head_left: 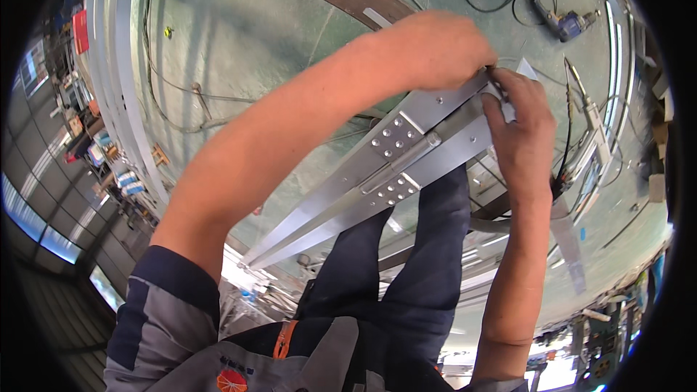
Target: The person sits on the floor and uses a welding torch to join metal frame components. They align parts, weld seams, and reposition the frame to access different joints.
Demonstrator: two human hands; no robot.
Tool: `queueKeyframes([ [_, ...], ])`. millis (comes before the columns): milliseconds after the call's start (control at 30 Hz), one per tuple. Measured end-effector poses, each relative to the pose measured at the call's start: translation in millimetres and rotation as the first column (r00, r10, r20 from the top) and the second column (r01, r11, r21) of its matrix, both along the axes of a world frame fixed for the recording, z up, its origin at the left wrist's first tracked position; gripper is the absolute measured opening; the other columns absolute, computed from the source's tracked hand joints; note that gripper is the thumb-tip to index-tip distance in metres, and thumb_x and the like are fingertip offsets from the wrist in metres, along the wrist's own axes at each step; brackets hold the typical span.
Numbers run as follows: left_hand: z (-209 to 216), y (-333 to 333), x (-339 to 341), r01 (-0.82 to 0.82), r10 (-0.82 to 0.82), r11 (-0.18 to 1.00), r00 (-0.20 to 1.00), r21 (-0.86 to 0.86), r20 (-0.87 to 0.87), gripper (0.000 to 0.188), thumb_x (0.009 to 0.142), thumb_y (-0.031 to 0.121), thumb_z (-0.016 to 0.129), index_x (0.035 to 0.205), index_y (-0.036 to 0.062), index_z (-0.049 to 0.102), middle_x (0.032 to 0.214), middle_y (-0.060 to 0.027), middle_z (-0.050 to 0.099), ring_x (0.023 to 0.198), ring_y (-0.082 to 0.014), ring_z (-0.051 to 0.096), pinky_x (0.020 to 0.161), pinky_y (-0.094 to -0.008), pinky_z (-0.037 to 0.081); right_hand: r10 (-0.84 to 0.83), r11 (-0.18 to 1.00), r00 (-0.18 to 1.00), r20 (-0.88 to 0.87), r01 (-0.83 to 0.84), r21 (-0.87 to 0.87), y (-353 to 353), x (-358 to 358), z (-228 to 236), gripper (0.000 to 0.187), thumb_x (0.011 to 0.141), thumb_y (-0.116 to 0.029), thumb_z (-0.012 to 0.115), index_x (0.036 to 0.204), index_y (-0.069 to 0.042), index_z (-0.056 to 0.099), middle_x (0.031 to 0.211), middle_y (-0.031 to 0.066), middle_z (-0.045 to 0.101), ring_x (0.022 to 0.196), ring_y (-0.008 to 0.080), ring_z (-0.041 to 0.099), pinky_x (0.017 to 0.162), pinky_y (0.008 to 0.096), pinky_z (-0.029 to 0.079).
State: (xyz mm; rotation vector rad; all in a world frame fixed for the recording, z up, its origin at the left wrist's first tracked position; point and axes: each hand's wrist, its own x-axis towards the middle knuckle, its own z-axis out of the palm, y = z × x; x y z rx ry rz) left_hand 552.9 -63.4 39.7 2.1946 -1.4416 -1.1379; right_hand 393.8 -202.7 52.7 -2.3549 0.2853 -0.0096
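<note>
in the head view, the silver metal frame (pixel 356 169), having a riveted hinge (pixel 408 161), stretched from near left to far right in front of the dark trousers (pixel 428 236). at its far right end, the left hand (pixel 454 51) was bent, but its fingertips were hidden, so i could not tell its grip. the right hand (pixel 521 107), thumb and fingers curled narrowly, was just beside it; what it held was unclear. a blue drill (pixel 571 27) lay far right on the floor (pixel 239 43).

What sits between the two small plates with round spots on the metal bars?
A cylindrical metal barrel lies lengthwise between the upper plate and the lower plate, visible in the head view.
</note>
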Motion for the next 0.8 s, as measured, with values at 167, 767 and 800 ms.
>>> queueKeyframes([
  [167, -8, -1, 2, 0.011, -0.014, 0.996, 0.999, -0.092, -0.036, 0.023, 0.091, 0.014, 0.067, 0.112, 0.0101, 0.077, 0.1, -0.0159, 0.076, 0.095, -0.0389, 0.071, 0.084, -0.0488, 0.057, -0.523, 0.791, 0.811, -0.262, 0.577, 0.204, 13, -64, 7, 0.041, 0.091, -0.006, 0.077, 0.131, -0.002, 0.067, 0.119, 0.0101, 0.073, 0.105, 0.0203, 0.069, 0.087, 0.0341, 0.056],
  [767, -17, 9, 3, 0.066, -0.08, 0.963, 0.996, -0.263, -0.042, 0.03, 0.089, 0.005, 0.069, 0.118, 0.0043, 0.074, 0.12, -0.0163, 0.075, 0.109, -0.0379, 0.069, 0.094, -0.0464, 0.057, -0.599, 0.293, 0.569, -0.563, 0.81, 0.507, 124, -85, -53, 0.076, 0.098, -0.025, 0.069, 0.158, 0.004, 0.034, 0.146, 0.0224, 0.054, 0.131, 0.0306, 0.055, 0.114, 0.0401, 0.041],
  [800, -16, 10, 2, 0.055, -0.074, 0.96, 0.996, -0.274, -0.058, 0.029, 0.089, 0.004, 0.069, 0.118, 0.0037, 0.074, 0.12, -0.0168, 0.074, 0.11, -0.0381, 0.069, 0.094, -0.0463, 0.057, -0.6, 0.3, 0.576, -0.555, 0.805, 0.512, 125, -86, -53, 0.076, 0.098, -0.025, 0.069, 0.158, 0.005, 0.034, 0.148, 0.0222, 0.052, 0.132, 0.0304, 0.054, 0.115, 0.04, 0.04],
])
